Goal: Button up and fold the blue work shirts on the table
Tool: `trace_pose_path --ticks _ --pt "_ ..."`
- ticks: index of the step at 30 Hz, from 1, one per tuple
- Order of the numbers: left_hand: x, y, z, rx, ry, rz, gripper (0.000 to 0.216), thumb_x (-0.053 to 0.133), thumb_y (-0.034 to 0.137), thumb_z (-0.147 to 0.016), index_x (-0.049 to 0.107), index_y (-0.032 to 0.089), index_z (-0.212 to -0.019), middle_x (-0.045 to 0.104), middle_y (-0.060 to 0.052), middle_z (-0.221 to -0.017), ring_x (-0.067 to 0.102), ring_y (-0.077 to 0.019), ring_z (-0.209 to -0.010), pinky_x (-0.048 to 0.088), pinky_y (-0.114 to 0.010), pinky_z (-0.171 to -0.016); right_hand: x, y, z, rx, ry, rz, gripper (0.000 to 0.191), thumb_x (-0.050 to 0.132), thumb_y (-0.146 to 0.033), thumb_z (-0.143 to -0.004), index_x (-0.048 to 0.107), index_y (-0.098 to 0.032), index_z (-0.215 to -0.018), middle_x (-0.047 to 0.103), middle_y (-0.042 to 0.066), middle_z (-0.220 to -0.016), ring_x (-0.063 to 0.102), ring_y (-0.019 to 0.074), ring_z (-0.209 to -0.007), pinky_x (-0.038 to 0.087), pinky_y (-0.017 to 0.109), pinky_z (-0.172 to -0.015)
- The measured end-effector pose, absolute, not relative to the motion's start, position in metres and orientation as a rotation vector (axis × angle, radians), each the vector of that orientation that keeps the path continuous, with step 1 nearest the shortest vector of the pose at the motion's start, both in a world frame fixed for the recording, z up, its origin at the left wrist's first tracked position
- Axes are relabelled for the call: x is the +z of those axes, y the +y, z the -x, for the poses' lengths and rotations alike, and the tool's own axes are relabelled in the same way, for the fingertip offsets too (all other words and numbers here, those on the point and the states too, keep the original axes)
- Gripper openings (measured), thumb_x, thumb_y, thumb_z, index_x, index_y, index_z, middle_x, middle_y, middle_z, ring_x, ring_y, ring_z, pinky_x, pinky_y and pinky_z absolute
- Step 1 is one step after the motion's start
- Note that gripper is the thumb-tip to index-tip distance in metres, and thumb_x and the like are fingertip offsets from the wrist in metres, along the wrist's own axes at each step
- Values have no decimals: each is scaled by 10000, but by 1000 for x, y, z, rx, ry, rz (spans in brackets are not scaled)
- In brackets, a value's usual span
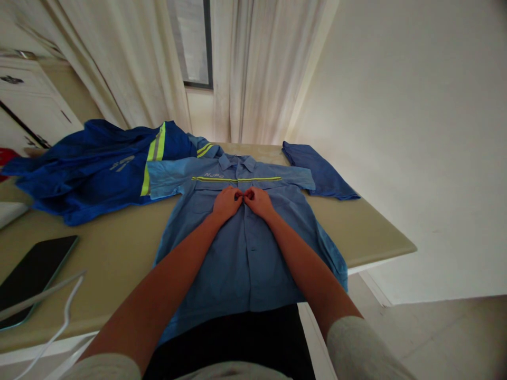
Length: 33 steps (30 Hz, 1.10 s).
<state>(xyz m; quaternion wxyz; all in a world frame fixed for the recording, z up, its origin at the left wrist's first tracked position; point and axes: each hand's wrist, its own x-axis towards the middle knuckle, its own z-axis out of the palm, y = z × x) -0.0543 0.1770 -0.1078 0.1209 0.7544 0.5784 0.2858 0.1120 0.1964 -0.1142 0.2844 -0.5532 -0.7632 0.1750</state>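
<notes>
A light blue short-sleeved work shirt [225, 264] lies face up on the table, collar at the far side, with a yellow stripe and lettering across its chest. Its lower hem hangs over the near edge. My left hand [227, 201] and my right hand [257, 200] meet at the front placket, just under the stripe. Both pinch the shirt's cloth there with thumb and fingers, nearly touching each other. Whatever small part sits between the fingertips, such as a button, is hidden. Below the hands the placket runs straight down the middle.
A darker blue garment with reflective bands [91, 174] is heaped at the left. Folded blue cloth [320, 171] lies at the right back of the table [372, 232]. A tablet-like dark device [37, 274] and a white cable [65, 316] are at the near left. Curtains [269, 68] hang behind.
</notes>
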Motion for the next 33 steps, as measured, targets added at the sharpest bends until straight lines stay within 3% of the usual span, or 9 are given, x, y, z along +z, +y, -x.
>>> trace_pose_path --ticks 7,17,26,33 --pt "-111 177 54 822 1716 -2232 163 610 270 -936 759 228 -986 726 -95 -1035 679 -258 -1016 535 -367 -949 -109 193 -109 431 -2012 1548 80 682 -270 -890 730 -206 -893 745 35 -845 663 193 -787 488 288 -747" --pt "-111 177 54 830 1655 -2243 148 561 233 -974 708 219 -993 737 -98 -1049 681 -260 -1040 523 -381 -970 -98 201 -113 476 -2179 1527 100 756 -294 -829 723 -217 -883 728 15 -826 625 173 -728 440 268 -670" --pt "-111 179 58 826 1645 -2179 107 616 229 -915 717 209 -943 759 -67 -975 701 -232 -931 536 -333 -861 -102 205 -120 584 -2212 1380 82 718 -253 -865 706 -214 -936 691 -14 -807 612 155 -723 393 254 -648" --pt "-112 176 55 902 1683 -2204 238 589 237 -943 690 201 -1155 753 -85 -1035 692 -251 -1025 521 -363 -962 -116 209 -122 540 -2109 1268 26 688 -231 -884 678 -214 -901 688 3 -842 598 172 -768 421 278 -711"
